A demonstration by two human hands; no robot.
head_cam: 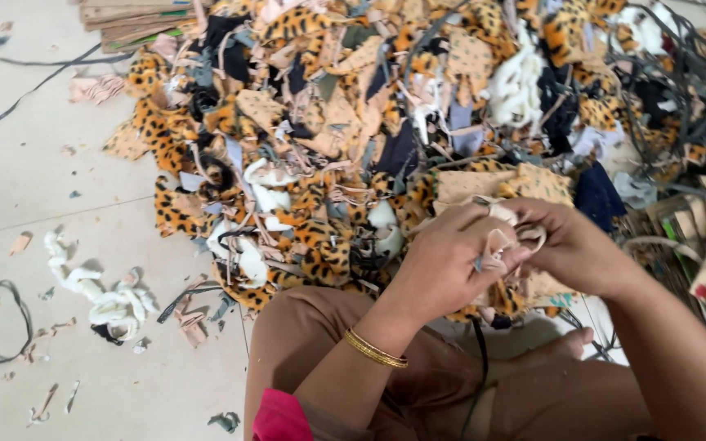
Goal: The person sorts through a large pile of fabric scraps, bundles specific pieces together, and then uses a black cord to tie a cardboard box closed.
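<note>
Two hands, left hand (443, 261), right hand (569, 245), one beige scrap (510, 237)

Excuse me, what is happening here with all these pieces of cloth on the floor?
A person sits on the floor in front of a big heap of fabric scraps, many with a leopard print. The left hand and the right hand are close together and hold a small cream piece of fabric between the fingers. A twisted white strip lies apart on the floor, to the left.
</note>
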